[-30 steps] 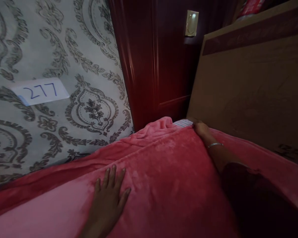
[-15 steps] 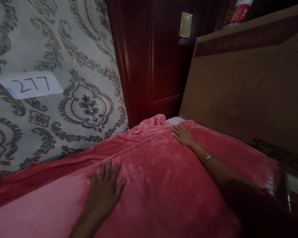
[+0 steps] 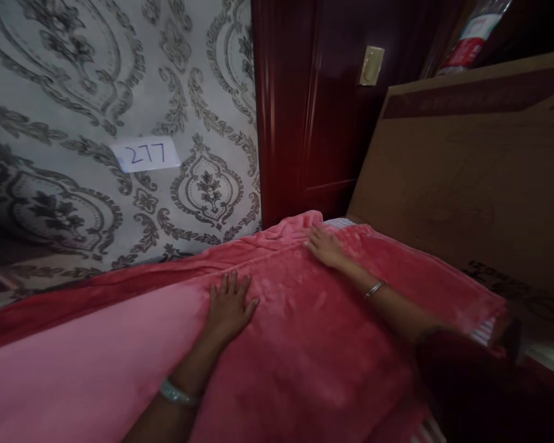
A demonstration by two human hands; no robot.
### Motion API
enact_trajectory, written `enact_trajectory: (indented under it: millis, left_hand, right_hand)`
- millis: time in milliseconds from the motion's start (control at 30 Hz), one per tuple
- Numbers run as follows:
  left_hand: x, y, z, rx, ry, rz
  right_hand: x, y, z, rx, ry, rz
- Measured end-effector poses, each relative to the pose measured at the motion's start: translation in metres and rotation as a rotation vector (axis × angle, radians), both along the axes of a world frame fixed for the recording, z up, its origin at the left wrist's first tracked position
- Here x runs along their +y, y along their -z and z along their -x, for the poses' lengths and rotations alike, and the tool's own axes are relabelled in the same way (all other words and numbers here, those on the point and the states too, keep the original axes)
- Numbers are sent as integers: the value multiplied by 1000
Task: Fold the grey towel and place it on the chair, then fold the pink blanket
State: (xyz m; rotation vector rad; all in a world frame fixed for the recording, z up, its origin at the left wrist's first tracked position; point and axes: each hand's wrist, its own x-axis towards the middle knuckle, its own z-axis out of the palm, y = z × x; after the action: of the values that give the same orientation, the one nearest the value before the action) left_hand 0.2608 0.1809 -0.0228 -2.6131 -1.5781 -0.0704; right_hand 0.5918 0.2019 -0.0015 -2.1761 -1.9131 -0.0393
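A pink fleece blanket (image 3: 305, 344) covers the bed below me. My left hand (image 3: 231, 304) lies flat on it near the middle, fingers spread, with a bracelet on the wrist. My right hand (image 3: 325, 246) rests flat on the blanket's far corner, fingers apart, next to a strip of striped sheet (image 3: 339, 223) that shows at the corner. A thin bangle sits on the right wrist. Neither hand holds anything.
A patterned grey wall (image 3: 74, 92) with a paper label reading 277 (image 3: 146, 154) stands along the left. A dark red wooden door (image 3: 314, 111) with a brass plate is behind the corner. A large brown cardboard box (image 3: 480, 178) leans along the right side.
My right hand left the corner edge and now lies flat on the blanket. My left hand slid forward toward the wall. The view pulled back and shifted left, showing more wall.
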Motion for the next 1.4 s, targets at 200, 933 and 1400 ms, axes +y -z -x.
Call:
enact_trajectory:
  millis: [200, 933, 1400]
  left_hand:
    - [0, 1, 2, -47, 22, -40]
    - [-51, -12, 146, 6, -228, 69]
    - [-48, -6, 148, -68, -197, 52]
  right_hand:
    - [-30, 31, 102, -49, -301, 15]
    - [-39, 35, 99, -22, -243, 103]
    - [-135, 37, 213, -35, -599, 61]
